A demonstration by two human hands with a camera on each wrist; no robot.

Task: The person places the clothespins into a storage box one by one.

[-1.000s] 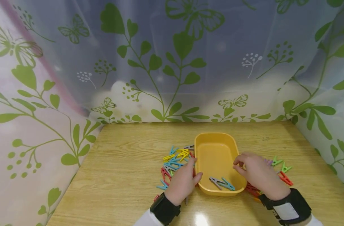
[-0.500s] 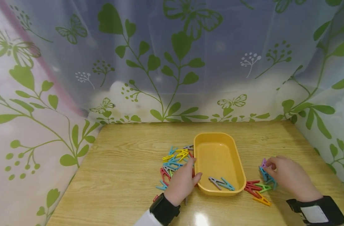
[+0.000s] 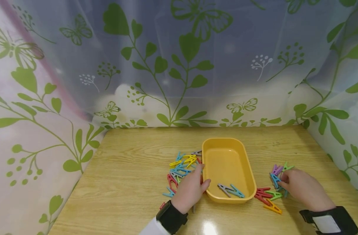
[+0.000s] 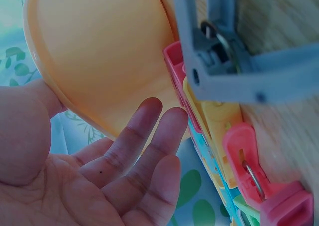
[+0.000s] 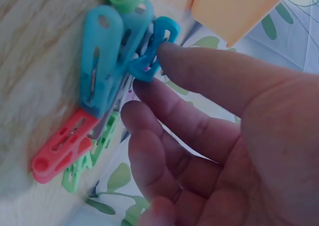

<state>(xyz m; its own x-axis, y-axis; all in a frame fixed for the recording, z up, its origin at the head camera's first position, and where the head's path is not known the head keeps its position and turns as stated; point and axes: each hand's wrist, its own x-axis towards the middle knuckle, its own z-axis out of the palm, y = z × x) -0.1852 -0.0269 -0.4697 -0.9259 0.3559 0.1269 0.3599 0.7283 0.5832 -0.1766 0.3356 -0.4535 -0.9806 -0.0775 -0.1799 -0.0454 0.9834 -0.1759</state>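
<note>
The left hand (image 3: 189, 189) loosely grips the yellow tray (image 3: 225, 164) by its rim. The right hand (image 3: 308, 189), fingers curled, pinches a blue clothespin (image 5: 150, 54) between thumb and forefinger.

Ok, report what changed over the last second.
The right hand moved rightward from the yellow rectangular plastic tray; its fingers shifted from a purple plastic clothespin to a blue plastic clothespin, whether gripped is unclear. The left hand stayed at the tray's left rim; the grey plastic clothespin and light-blue plastic clothespin inside stayed put.

Black wrist straps (image 3: 172, 217), one pale-panelled, are worn with a white sleeve (image 3: 156, 227).
</note>
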